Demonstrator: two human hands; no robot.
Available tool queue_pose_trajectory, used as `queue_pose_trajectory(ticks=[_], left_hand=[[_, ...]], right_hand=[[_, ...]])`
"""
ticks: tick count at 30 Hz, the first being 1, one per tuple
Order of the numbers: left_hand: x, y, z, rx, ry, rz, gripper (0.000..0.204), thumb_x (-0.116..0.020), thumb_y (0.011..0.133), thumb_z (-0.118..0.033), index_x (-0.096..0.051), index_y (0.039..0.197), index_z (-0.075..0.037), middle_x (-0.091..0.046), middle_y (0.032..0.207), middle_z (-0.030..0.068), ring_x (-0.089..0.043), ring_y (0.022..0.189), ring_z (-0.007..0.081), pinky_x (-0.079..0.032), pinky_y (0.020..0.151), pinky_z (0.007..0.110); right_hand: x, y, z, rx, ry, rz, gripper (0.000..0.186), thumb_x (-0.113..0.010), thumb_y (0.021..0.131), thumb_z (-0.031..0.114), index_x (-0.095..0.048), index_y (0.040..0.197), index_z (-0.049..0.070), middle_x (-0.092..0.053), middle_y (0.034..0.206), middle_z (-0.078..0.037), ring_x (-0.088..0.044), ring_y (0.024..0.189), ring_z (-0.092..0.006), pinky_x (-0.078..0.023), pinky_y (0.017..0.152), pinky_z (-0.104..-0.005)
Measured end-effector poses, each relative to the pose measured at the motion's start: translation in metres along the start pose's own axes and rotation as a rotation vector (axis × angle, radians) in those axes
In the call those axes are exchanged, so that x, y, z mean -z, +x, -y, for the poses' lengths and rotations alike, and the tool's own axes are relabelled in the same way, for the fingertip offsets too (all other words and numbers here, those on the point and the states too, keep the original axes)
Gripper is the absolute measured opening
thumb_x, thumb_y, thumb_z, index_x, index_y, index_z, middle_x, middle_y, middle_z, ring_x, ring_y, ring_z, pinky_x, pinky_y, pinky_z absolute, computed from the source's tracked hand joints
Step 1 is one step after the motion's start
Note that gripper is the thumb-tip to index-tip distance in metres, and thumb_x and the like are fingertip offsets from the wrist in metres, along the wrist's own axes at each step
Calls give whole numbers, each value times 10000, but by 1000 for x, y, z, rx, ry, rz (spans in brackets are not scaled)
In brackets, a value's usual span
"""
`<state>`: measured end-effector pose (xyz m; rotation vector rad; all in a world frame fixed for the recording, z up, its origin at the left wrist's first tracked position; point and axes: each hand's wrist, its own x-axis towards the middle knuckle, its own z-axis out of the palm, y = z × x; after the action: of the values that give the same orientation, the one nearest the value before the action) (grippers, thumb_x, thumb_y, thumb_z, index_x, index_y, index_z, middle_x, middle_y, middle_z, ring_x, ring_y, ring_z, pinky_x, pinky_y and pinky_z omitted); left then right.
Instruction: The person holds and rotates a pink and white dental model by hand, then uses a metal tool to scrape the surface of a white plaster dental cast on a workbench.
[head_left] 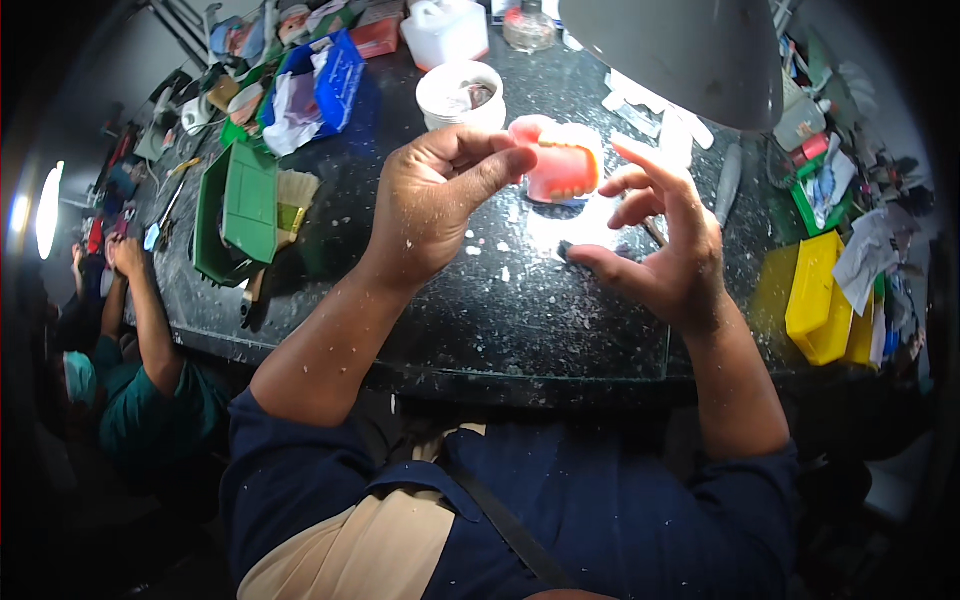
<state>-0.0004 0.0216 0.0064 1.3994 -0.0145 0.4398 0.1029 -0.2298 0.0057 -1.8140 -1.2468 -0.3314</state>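
Thumb and forefinger of my left hand grip a pink dental model with pale teeth along a yellowish rim, raised over the bright spot on the bench. Just right of it, my right hand is open, fingers spread and curved, thumb low and apart beside a small dark piece. A thin brown handle shows partly behind those fingers. Beyond the model stands a white pot with something dark inside.
A grey lamp shade hangs over the dark, speckled bench. Green, blue and yellow bins, a white jug, a glass burner, a brush and tools surround the work spot. A co-worker works at left.
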Motion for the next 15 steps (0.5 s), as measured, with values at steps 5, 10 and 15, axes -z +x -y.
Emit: queue_pose_trajectory(ticks=[5, 10, 15], left_hand=[[-8, -6, -5, 181, 34, 108, 204, -823, 1039, -54, -789, 1223, 28, -818, 1192, 106, -758, 1092, 149, -600, 1016, 320], [-8, -6, -6, 203, 131, 168, 186, -793, 1060, -68, -788, 1216, 34, -821, 1160, 99, -765, 1066, 157, -603, 999, 326], [-5, -3, -6, 180, 17, 207, 233, -723, 1105, -187, -794, 1156, 28, -804, 1103, 75, -730, 1041, 153, -551, 1032, 348]], right_hand=[[-1, 2, 1, -28, 44, 30, 871, -1012, 823, 389, -629, 1560, 128, -785, 1179, -74, -758, 802, -143, -652, 713, -318], [-3, 2, 1, 59, 13, 33, 760, -1007, 829, 316, -681, 1497, 153, -794, 1238, -98, -762, 761, -162, -649, 726, -324], [-1, 1, -2, 66, 13, 5, 753, -1018, 819, 297, -690, 1477, 135, -805, 1228, -107, -763, 744, -159, -647, 720, -324]])
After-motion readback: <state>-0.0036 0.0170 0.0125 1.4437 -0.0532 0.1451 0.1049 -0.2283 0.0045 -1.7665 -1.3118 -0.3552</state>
